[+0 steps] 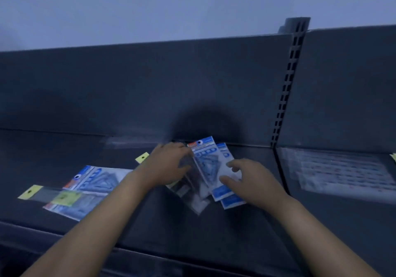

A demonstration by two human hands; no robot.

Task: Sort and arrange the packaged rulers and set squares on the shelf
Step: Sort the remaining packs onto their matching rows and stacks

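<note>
Dark shelf, fanned blue-white packets

The light is dim with a cold blue cast. A soft round shadow lies on the back panel left of the slotted upright. Below-left of it, motion blur smears the packets, left hand and right hand. The upright itself leans from wide-angle distortion.

Nothing legible: print on the blue packets too blurred to read, likewise on the yellow tags and the clear sheet at right.
</note>
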